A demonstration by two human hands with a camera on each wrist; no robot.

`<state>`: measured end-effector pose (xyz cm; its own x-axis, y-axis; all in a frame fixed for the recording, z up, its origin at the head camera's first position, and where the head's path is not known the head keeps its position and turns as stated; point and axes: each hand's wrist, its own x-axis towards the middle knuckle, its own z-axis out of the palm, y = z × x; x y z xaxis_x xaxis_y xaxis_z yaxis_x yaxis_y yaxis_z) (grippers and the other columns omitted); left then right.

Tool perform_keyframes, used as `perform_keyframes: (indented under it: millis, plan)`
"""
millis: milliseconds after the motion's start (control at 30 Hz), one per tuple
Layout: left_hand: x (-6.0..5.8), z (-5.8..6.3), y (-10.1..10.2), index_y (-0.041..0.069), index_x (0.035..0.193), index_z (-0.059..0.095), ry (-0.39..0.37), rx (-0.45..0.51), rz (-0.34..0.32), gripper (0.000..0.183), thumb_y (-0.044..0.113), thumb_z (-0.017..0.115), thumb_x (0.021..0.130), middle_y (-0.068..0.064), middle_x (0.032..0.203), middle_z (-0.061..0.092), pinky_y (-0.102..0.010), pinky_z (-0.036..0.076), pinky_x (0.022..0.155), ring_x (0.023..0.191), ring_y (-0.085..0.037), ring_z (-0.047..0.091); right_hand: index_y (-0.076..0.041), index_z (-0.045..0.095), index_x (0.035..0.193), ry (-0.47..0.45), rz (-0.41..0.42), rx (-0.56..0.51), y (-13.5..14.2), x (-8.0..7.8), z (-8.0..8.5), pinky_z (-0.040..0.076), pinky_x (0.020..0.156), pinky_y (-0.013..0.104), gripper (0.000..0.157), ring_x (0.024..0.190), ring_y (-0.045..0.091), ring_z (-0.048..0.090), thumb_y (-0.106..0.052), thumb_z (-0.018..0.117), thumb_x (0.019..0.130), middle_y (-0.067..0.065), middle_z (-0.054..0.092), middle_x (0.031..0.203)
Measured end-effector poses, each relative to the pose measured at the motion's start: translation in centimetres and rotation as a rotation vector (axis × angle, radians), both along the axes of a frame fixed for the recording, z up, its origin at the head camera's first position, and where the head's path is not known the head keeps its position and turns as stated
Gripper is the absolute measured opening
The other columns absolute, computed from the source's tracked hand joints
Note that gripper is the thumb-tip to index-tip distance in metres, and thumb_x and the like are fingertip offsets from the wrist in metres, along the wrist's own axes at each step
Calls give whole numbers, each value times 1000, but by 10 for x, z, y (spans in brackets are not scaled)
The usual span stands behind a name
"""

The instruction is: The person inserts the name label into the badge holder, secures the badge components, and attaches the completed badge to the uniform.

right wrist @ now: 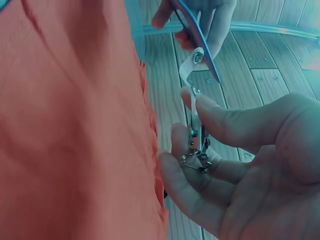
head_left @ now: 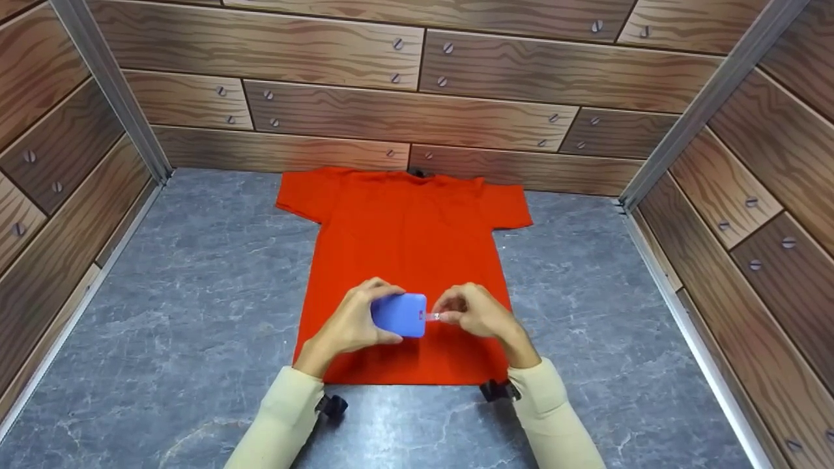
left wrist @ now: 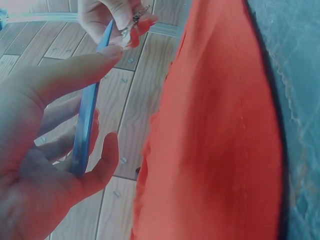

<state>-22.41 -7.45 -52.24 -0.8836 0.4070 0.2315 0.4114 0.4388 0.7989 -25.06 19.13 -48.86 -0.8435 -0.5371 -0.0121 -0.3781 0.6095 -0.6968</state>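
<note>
My left hand [head_left: 352, 324] grips a thin blue badge holder [head_left: 399, 315] by its long edges, thumb on the near side. A small slot shows at the holder's right end. In my right hand [head_left: 480, 314], thumb and fingers pinch a metal badge clip [right wrist: 199, 142] with a short clear strap [right wrist: 186, 68]. The strap carries a round snap and reaches the slotted end of the holder; whether it passes through the slot I cannot tell. Both hands are above a red T-shirt [head_left: 410, 241] spread flat, collar away from me.
The shirt lies on a grey marbled surface [head_left: 215, 273]. Wood-patterned panels [head_left: 339, 107] stand at the back and both sides, with metal strips [head_left: 677, 117] at the corners. A small black object [head_left: 419, 172] is at the shirt's collar.
</note>
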Motion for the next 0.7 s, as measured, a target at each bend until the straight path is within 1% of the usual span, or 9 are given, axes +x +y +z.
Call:
perform_keyframes:
  millis: [167, 433, 700]
  plan:
    - [0, 1, -1, 13, 131, 68, 1, 12, -8, 66, 17, 96, 71, -8, 123, 64, -53, 59, 95, 118, -32, 61, -8, 80, 96, 3, -11, -21, -1, 1, 1, 49, 65, 21, 9, 71, 13, 55, -2, 75, 92, 8, 73, 86]
    - [0, 1, -2, 15, 131, 68, -1, 26, -4, 66, 16, 96, 70, -7, 123, 64, -53, 58, 96, 116, -31, 60, -5, 78, 94, -33, -18, -67, 1, 1, 3, 47, 63, 21, 9, 70, 14, 53, 1, 73, 92, 10, 70, 82]
    - [0, 1, -2, 16, 131, 68, -7, 29, -11, 66, 17, 96, 70, -6, 123, 65, -52, 58, 97, 116, -30, 60, -5, 78, 94, -63, -16, -85, 0, 1, 4, 47, 64, 20, 9, 69, 13, 53, 2, 72, 92, 10, 71, 83]
